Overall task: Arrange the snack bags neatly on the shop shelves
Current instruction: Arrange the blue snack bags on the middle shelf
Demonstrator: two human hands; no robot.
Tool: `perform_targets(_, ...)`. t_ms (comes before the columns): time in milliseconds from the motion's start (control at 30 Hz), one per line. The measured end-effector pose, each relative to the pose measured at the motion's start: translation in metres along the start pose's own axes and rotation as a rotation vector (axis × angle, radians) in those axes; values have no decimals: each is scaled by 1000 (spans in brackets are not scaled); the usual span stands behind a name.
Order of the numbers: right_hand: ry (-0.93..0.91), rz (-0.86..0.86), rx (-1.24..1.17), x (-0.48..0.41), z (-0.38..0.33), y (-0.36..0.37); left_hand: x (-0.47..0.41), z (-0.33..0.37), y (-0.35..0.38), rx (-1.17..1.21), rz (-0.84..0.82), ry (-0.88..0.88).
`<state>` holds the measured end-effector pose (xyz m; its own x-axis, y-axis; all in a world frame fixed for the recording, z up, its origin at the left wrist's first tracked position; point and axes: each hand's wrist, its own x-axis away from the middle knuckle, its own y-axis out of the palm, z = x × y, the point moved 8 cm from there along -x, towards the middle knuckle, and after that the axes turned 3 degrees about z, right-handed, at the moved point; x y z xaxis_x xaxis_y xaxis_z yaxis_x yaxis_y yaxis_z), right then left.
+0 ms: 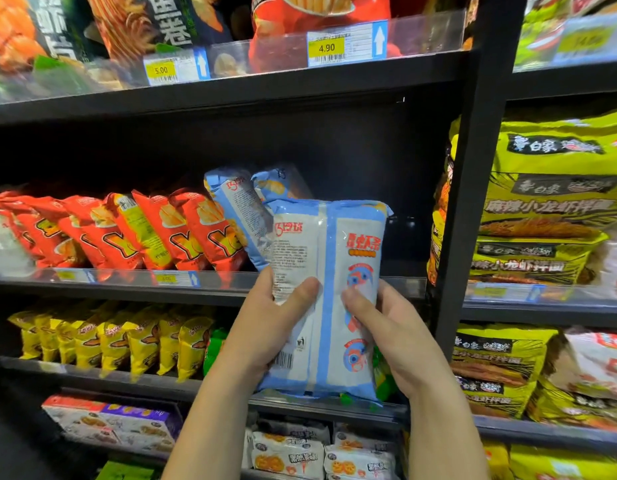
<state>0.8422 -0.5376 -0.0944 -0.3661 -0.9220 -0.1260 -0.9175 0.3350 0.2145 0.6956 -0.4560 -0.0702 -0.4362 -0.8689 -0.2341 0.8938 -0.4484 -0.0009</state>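
Grip of left hand [274, 318], right hand [395, 337] on blue bag [329, 251]

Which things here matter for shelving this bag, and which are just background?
In play: blue snack bag, held by left hand and right hand; matching blue bags on the middle shelf.
Background: red chip bags, yellow bags, green noodle packs, price tags.

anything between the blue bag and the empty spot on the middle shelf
Nothing visible: the spot right of the shelved blue bags is bare; the held blue bag only has to clear the low front rail.
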Motion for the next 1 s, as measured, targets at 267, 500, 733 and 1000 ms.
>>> perform_targets(267, -191, 48, 54, 0, 5, -24, 3, -6, -3, -83, -236, 95)
perform_targets(500, -220, 16, 77, -3, 5, -26, 0, -8, -9, -42, -276, 100)
perform_targets(733, -29, 15, 28, -1, 2, -16, -6, -12, -11, -50, -132, 7)
perform_targets(1000, 213, 34, -217, 7, 7, -12, -4, -16, 4, 262, -74, -223)
